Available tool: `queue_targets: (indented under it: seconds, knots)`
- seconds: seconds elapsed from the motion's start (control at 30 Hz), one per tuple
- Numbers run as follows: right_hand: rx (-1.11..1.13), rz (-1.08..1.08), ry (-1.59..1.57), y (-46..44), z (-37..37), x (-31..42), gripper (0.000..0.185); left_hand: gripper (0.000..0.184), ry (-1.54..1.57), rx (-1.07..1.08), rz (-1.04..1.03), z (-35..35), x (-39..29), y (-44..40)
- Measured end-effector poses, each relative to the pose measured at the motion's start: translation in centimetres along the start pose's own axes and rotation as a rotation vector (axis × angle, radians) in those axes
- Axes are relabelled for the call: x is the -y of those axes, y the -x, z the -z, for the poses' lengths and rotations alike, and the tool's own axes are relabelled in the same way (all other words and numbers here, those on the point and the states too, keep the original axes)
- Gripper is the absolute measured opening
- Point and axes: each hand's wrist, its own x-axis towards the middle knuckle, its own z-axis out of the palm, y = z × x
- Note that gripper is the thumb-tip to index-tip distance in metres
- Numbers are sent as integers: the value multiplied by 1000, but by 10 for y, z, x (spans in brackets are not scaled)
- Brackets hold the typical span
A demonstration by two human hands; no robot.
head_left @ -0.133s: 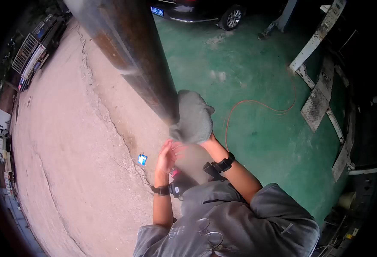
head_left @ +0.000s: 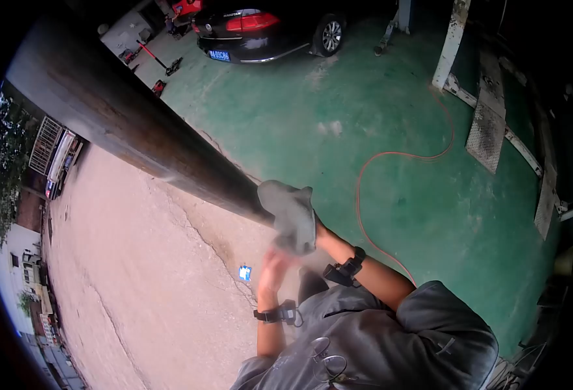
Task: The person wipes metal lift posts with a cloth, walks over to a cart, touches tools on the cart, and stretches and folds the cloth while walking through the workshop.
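You wore two wrist straps (head_left: 350,267) and had one grey cloth (head_left: 290,211), one thick post (head_left: 163,143), one blue-and-white packet (head_left: 245,273), one black car (head_left: 277,40) and one red hose (head_left: 392,153) around you.

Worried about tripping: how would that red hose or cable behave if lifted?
Probably bendy: the red hose or cable lies in loose curves on the green floor. It looks thin, so maybe light, though its length would likely trail.
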Motion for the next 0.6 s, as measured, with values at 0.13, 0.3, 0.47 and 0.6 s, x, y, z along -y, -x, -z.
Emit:
queue_targets:
  seconds: [0.13, 0.3, 0.47, 0.6]
  knots:
    - [-408, -41, -349, 32, 49, -12, 32, 34, -434, 33, 28, -22, 6, -44]
    - [-839, 57, 521, 96, 142, 9, 33, 37, -381, 10, 119, -79, 11, -115]
    - [-1315, -28, 589, 195, 210, 30, 30, 44, -649, 335, 235, -181, 25, -224]
    - [-1754, 95, 154, 236, 205, 98, 33, 32, -637, 507, 162, -300, 18, -264]
